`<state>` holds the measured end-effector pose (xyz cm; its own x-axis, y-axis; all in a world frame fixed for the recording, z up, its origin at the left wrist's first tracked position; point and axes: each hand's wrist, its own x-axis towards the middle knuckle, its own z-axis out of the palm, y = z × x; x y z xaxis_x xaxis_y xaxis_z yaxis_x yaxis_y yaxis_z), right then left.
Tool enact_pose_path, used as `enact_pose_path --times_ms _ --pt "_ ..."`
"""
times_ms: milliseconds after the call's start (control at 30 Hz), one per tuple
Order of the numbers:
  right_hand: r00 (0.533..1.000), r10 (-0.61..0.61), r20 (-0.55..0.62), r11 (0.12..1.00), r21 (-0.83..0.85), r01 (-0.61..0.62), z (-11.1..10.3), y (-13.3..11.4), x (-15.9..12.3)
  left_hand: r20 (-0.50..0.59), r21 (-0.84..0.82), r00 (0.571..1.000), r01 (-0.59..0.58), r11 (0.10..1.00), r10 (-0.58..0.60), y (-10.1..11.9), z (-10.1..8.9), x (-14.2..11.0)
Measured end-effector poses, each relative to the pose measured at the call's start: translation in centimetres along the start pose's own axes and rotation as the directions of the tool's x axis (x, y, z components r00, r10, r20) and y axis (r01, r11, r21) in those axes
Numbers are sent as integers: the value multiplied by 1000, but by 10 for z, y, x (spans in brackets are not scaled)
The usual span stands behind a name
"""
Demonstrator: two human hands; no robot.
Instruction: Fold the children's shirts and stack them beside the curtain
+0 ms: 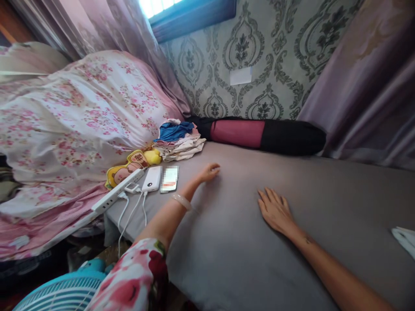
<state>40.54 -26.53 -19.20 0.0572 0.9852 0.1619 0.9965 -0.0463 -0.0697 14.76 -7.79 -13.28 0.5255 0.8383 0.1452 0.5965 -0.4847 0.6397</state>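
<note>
My right hand (275,211) lies palm down on the grey bed sheet (240,250), its fingers stretched and spread. Farther forward and to the left, my left hand (210,172) is just over or touching the same sheet; its fingers are loosely bent, with nothing visible in them. A pale bangle (182,201) circles the left wrist. Left of that arm lies a flat card-like object (169,179), partly blurred out. Beside it sits a white power bank (151,179) with a cable plugged in. A stack of folded clothes (181,144) rests beyond the left hand.
A white power strip (118,190) with cables runs along the bed's left edge, near yellow plush toys (129,166). A black and maroon long bundle (259,134) lies against the wall. A blue fan (65,293) stands low at left. Something white (405,239) lies at far right.
</note>
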Motion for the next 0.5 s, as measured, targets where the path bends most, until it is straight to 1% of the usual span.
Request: enact_pose_path --times_ms 67,100,133,167,233,300,367,433,467,500 --pt "1000 9 -14 1000 -7 -9 1 -1 -1 -151 99 986 87 991 -71 -16 -36 9" --pt "1000 9 -17 1000 -15 -9 2 -1 -1 -210 145 974 120 982 -88 -22 -55 12" --pt "1000 8 -21 1000 -26 -8 2 -1 -1 -287 185 951 168 968 -110 -27 -73 16" --pt "1000 5 -25 999 -38 -6 2 -2 -1 -351 223 926 228 948 -140 -32 -92 18" --pt "999 0 -36 998 -56 -2 3 -2 -1 -483 270 858 336 902 -175 -39 -126 21" --pt "999 -4 -49 998 -63 1 5 -1 -1 -585 307 792 413 857 -173 -45 -157 22" --pt "998 -1 -60 998 -64 -3 6 -1 -1 -674 318 715 507 801 -185 -52 -182 19" --pt "998 3 -65 998 -57 -6 8 -1 -1 -729 296 645 599 744 -230 -59 -202 15" --pt "998 5 -66 999 -51 -8 8 -1 -1 -737 287 627 626 725 -250 -62 -210 13" --pt "998 6 -64 999 -44 -9 8 -1 -1 -730 281 629 634 721 -269 -66 -216 10"
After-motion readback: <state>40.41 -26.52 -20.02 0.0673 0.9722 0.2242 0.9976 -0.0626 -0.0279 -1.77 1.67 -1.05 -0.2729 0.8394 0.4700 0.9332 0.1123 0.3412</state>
